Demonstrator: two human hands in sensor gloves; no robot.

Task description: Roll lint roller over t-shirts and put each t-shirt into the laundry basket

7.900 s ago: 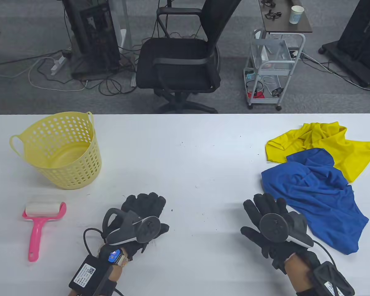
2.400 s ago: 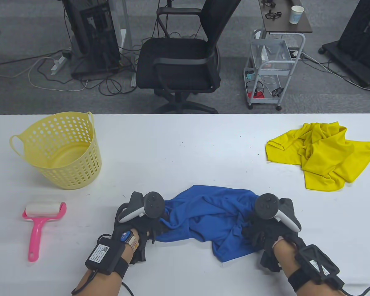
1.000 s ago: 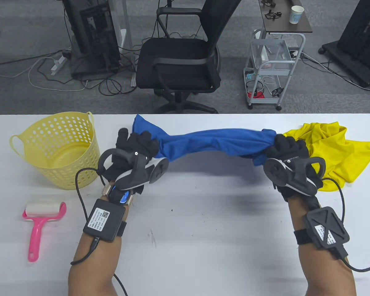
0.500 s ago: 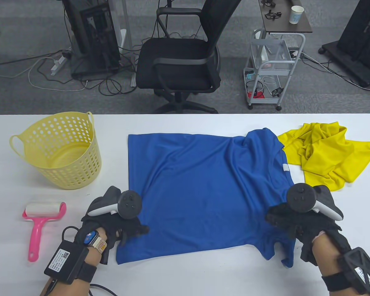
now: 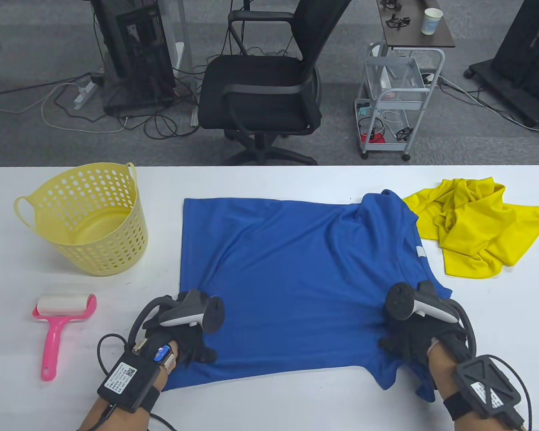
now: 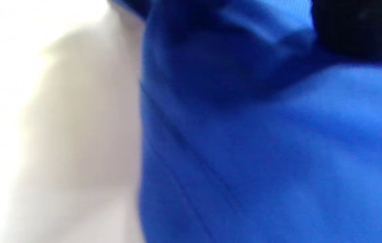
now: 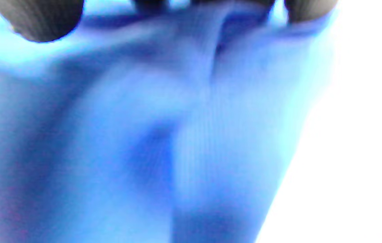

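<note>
Blue t-shirt (image 5: 296,278) spread flat on the table (image 5: 269,404), just right of the yellow laundry basket (image 5: 87,220). Left hand (image 5: 179,341) and right hand (image 5: 413,343) both pinching its near edge, fingers curled into the cloth. Probably soft, light and floppy, easy to wrinkle. Best held by the corners or hem. Pink lint roller (image 5: 60,323) lying just in front of the basket, not yet used. Yellow t-shirt (image 5: 476,224) bunched up far right of the basket.
</note>
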